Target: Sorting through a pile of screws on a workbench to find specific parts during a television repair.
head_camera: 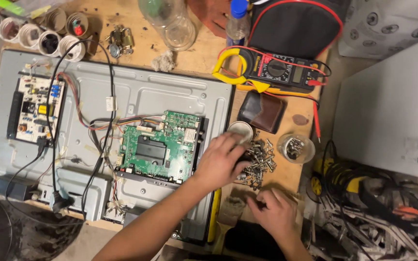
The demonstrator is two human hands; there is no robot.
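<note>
Mostly we see a heap of metal screws (260,162) on the wooden bench (286,181), just right of the green circuit board (158,147). Our left hand (221,162) lies over the heap's left edge, fingers curled — we cannot tell what it grips. Our right hand (274,212) rests loosely curled below the heap, its palm hidden. A small cup of screws (295,148) stands nearby.

2 circuit boards (163,147), 1 multimeter (279,71), 2 hands (221,162), 1 screw pile (260,162).
</note>
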